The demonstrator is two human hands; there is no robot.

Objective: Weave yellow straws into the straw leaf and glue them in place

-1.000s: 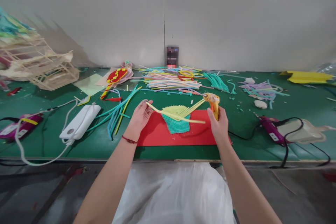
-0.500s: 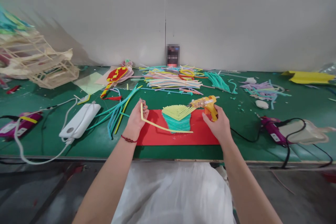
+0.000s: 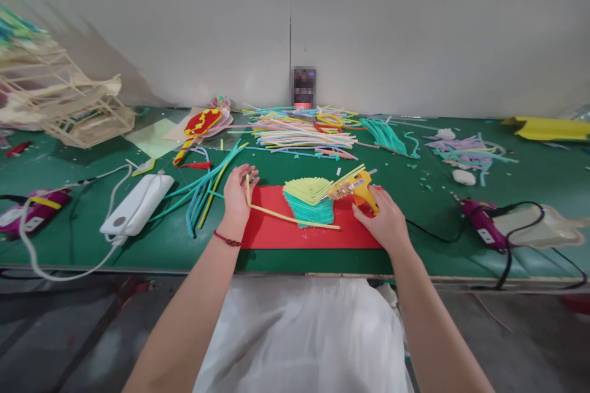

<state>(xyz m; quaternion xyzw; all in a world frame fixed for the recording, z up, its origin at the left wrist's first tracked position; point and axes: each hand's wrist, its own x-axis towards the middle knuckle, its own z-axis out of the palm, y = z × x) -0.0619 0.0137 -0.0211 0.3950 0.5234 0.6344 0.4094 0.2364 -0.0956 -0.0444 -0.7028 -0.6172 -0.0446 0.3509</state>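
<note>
My right hand [image 3: 383, 221] grips an orange glue gun [image 3: 354, 186], its nozzle touching the right edge of a fan-shaped piece of yellow and teal strips [image 3: 308, 200]. That piece lies on a red sheet [image 3: 295, 234] on the green table [image 3: 83, 245]. My left hand [image 3: 237, 193] pinches the bent end of a long yellow strip [image 3: 286, 216], which runs across the red sheet in front of the fan piece.
A heap of coloured strips [image 3: 302, 132] lies behind the red sheet. A white power bank [image 3: 133, 204] with a cable sits to the left, teal strips [image 3: 203, 190] beside it. A purple glue gun [image 3: 482, 224] and black cord lie on the right. A wooden frame [image 3: 64, 107] stands far left.
The glue gun swung from upright and away down to the right edge of the fan piece. The yellow strip dropped from across the piece to lie on the red sheet.
</note>
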